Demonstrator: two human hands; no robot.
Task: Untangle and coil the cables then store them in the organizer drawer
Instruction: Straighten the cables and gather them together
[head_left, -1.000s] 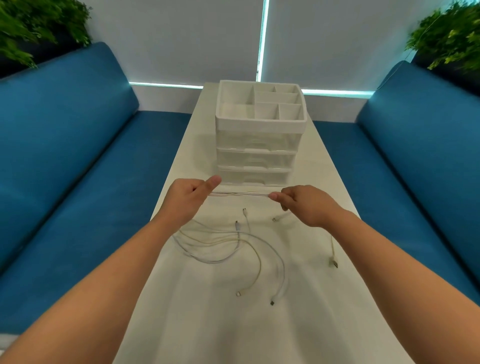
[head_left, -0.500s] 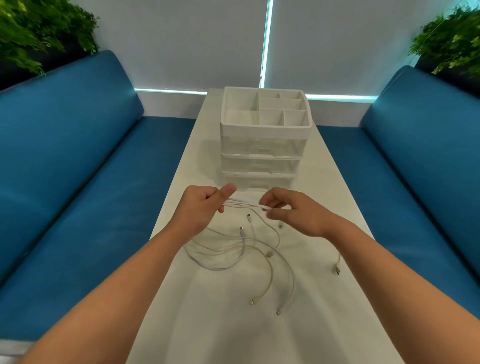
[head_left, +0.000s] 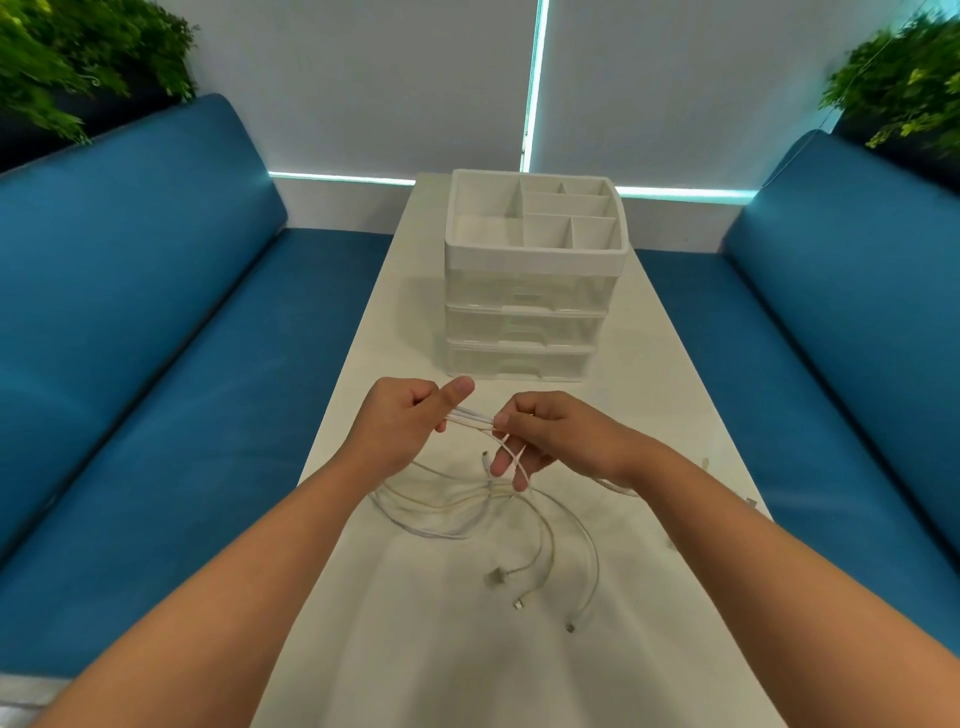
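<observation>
Both hands meet above the middle of the white table (head_left: 675, 395), each holding the same short run of white cable. The left hand (head_left: 400, 426) is curled into a loose fist, thumb stretched toward 2 o'clock, and grips several strands that come out of it at 3 o'clock. The right hand (head_left: 550, 431) pinches those strands between thumb and forefinger just beside the left thumb, while its lower fingers point down toward 7 o'clock with one strand threaded between them. The held strands (head_left: 470, 418) run nearly level between the two grips and sit clear of the tabletop.

From the hands the rest of the cables (head_left: 457, 512) hang and spread across the table toward 6 o'clock. A bundle of loose loops lies under the left wrist, crossing at a knot-like gathering below the right fingers. Three tails fan out toward 5 o'clock and end in plugs: a squarish connector (head_left: 493, 577), a smaller one (head_left: 518, 604) just beyond it, and a third (head_left: 570, 627) farthest out. A single plug tip (head_left: 484, 457) stands up between the two hands. Another strand passes under the right wrist toward 4 o'clock, and small connector ends show near the table's right edge, too blurred to identify.

At 12 o'clock from the hands stands the white organizer (head_left: 530, 312), three clear drawers stacked, all closed, under an open tray top split into compartments. Blue sofas flank the table on both sides.
</observation>
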